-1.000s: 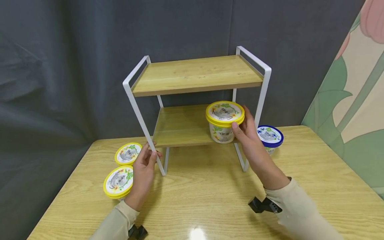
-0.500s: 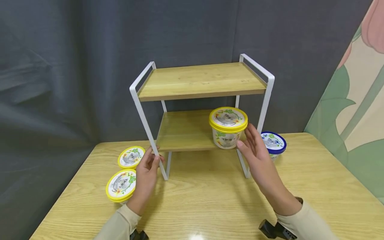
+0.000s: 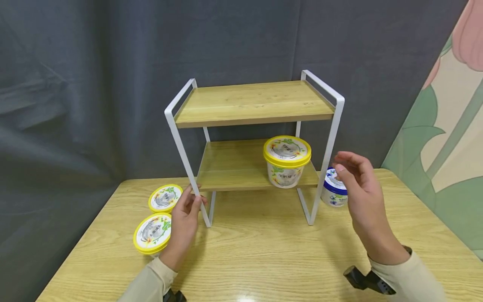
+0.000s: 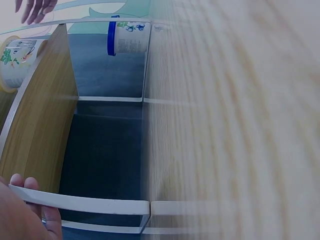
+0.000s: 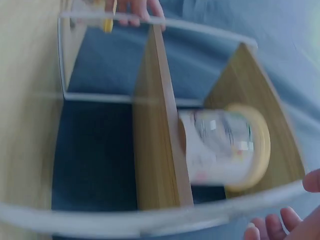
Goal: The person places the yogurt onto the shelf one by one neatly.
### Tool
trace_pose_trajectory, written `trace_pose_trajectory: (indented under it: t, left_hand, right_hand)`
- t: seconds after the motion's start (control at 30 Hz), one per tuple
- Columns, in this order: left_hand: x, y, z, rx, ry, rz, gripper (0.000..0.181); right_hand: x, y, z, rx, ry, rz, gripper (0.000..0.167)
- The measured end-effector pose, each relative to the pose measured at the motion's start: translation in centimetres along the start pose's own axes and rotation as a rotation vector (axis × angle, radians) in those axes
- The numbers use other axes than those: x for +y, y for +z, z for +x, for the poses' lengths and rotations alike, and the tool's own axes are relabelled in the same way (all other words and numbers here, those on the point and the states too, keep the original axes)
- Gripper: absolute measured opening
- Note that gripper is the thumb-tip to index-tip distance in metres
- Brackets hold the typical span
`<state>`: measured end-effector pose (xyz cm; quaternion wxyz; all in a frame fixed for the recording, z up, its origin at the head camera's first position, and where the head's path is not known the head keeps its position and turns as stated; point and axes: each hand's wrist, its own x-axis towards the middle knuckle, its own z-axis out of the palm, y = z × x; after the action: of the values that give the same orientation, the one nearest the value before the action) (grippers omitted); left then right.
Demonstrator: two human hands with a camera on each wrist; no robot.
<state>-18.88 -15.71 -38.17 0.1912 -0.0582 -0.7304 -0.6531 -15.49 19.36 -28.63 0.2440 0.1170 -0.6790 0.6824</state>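
A yellow-lidded tub (image 3: 287, 162) stands on the right part of the lower board (image 3: 234, 163) of a two-tier rack with white legs. My left hand (image 3: 183, 224) grips the rack's front left leg, thumb in front, fingers behind; the left wrist view shows that hand (image 4: 25, 215) around the white bar. To the right of the rack, my right hand (image 3: 364, 201) holds nothing, its fingers loosely bent. It hovers by a blue-lidded tub (image 3: 335, 188), partly covering its lid; whether they touch I cannot tell. In the right wrist view the yellow-lidded tub (image 5: 220, 147) looks blurred.
Two more yellow-lidded tubs, a rear one (image 3: 165, 198) and a front one (image 3: 152, 233), stand on the wooden table (image 3: 256, 251) left of my left hand. The rack's upper board (image 3: 256, 102) lies above the lower one. A dark curtain (image 3: 234, 37) hangs behind.
My right hand has let go of the yellow-lidded tub, which stays on the lower board, and has moved right to the blue-lidded tub. My left hand keeps its grip on the leg.
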Motion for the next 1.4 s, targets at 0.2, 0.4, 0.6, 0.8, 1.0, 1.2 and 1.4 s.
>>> trace_pose_trajectory:
  t: [0.2, 0.4, 0.6, 0.8, 1.0, 1.2, 1.4]
  left_hand:
    - [0.1, 0.0, 0.0, -0.009, -0.005, 0.007, 0.033]
    - [0.0, 0.0, 0.0, 0.004, -0.006, 0.017, 0.032]
    - [-0.2, 0.0, 0.0, 0.009, 0.006, 0.007, 0.032]
    - [-0.4, 0.0, 0.1, 0.010, 0.023, 0.014, 0.032]
    - [-0.3, 0.0, 0.1, 0.010, 0.016, 0.006, 0.032]
    - [-0.1, 0.1, 0.2, 0.014, 0.016, -0.009, 0.031]
    - [-0.1, 0.1, 0.1, 0.017, 0.006, -0.003, 0.032]
  right_hand:
    - [1.8, -3.9, 2.8, -0.009, 0.134, -0.279, 0.031]
    - [4.5, -6.3, 4.8, -0.098, 0.352, -0.492, 0.069]
    - [7.1, -6.9, 5.6, -0.230, 0.426, -0.614, 0.088]
    - [8.9, -7.3, 5.9, -0.274, 0.443, -0.649, 0.100]
    - [10.0, -7.4, 5.8, -0.281, 0.446, -0.650, 0.105]
    - [10.6, -7.3, 5.5, -0.266, 0.425, -0.672, 0.102]
    - [10.6, -7.5, 5.3, -0.269, 0.395, -0.773, 0.104]
